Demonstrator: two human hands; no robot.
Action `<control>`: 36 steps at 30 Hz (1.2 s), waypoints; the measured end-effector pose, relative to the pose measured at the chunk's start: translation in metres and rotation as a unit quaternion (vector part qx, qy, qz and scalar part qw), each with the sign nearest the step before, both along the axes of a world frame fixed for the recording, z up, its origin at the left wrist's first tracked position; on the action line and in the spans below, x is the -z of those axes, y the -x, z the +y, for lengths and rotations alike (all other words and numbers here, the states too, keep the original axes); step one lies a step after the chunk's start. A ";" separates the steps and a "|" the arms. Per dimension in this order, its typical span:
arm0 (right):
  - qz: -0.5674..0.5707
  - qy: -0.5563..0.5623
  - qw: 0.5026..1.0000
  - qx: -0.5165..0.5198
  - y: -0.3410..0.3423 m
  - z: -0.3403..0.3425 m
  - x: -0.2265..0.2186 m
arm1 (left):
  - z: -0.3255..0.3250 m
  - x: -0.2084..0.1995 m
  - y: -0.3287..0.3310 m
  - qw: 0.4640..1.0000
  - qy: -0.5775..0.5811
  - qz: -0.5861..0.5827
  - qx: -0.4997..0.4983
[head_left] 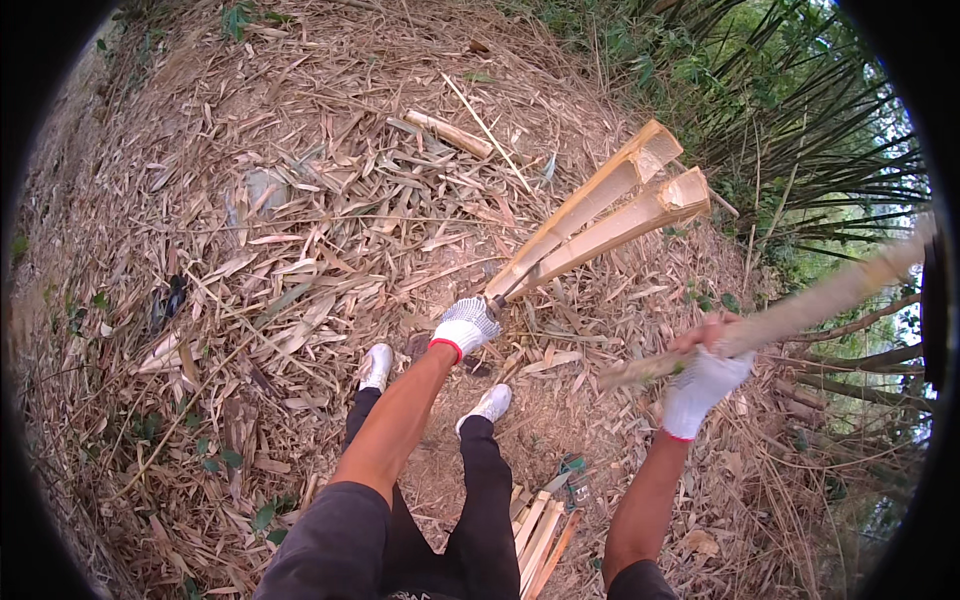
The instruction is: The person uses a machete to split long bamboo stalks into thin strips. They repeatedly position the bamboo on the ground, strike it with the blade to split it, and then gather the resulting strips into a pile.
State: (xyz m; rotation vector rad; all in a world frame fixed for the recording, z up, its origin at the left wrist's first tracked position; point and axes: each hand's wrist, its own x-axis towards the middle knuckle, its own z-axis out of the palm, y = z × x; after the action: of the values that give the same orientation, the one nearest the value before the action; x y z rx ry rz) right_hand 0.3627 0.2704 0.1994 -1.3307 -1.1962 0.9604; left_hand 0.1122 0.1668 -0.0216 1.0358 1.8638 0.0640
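Observation:
My left hand (467,324), in a white dotted knit glove with a red cuff, is closed at the near end of a split bamboo length. Its fingers wrap the handle of a dark knife (515,285), whose blade is lodged in the split; most of the handle is hidden. Beyond the blade, the two bamboo halves (620,215) spread apart toward the far right. On the right, my gloved right hand (708,375) grips a thick, pale wooden stick (810,305) near its lower end. That stick slants up to the right edge, blurred, apart from the bamboo.
Dry bamboo leaves cover the sloping ground. A short bamboo piece (450,134) lies ahead. Split strips (540,540) lie beside my right leg, near a green object (572,470). My white shoes (487,405) stand close behind the bamboo. Green bamboo stems (820,150) and branches border the right.

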 end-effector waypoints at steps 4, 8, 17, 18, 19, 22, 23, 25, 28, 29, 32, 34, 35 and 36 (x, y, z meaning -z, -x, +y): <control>0.064 -0.076 0.995 -0.010 -0.005 -0.013 0.079 | 0.004 -0.001 0.000 1.000 -0.026 0.005 0.014; -0.497 0.241 0.806 -0.213 -0.053 -0.074 0.221 | 0.022 0.003 0.001 1.000 -0.020 -0.010 0.017; -0.088 0.044 0.995 0.021 -0.013 -0.036 0.094 | 0.005 0.036 0.004 0.999 -0.016 0.015 0.034; 0.027 0.039 0.999 0.017 0.002 -0.033 0.085 | 0.003 0.035 0.005 0.999 -0.016 0.016 0.035; -0.048 0.033 0.998 0.016 -0.014 -0.038 0.114 | 0.014 0.014 -0.006 0.999 0.009 0.011 0.039; -0.404 0.237 0.876 -0.116 -0.066 -0.063 0.256 | 0.030 0.007 -0.026 0.997 -0.026 -0.014 0.065; -0.503 0.308 0.773 -0.233 -0.054 -0.067 0.249 | 0.022 0.008 -0.019 0.995 0.001 0.011 0.099; -0.500 0.263 0.786 -0.251 -0.027 -0.062 0.247 | -0.005 0.051 0.003 0.992 -0.027 0.058 0.104; -0.429 0.280 0.837 -0.193 -0.048 -0.085 0.254 | -0.036 0.065 -0.002 0.997 0.015 0.040 0.062; -0.389 0.280 0.863 -0.161 -0.051 -0.086 0.255 | -0.038 0.068 -0.002 0.998 0.032 0.035 0.037; -0.356 0.319 0.870 -0.121 -0.085 -0.109 0.263 | -0.047 0.081 -0.004 0.993 0.103 0.041 0.027; -0.399 0.306 0.860 -0.087 -0.118 -0.152 0.266 | -0.046 0.076 -0.012 0.996 0.076 0.026 0.042; -0.458 0.295 0.836 -0.066 -0.139 -0.178 0.278 | -0.042 0.075 -0.019 0.997 0.066 0.014 0.045; -0.459 0.388 0.797 -0.056 -0.127 -0.195 0.253 | -0.051 0.086 -0.015 0.997 0.067 0.010 0.034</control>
State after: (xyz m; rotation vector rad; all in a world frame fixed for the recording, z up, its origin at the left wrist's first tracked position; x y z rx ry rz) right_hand 0.4897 0.0756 -0.0539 -2.6079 -1.6738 0.9367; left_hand 0.1276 0.1158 -0.1073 1.0081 1.8234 -0.1106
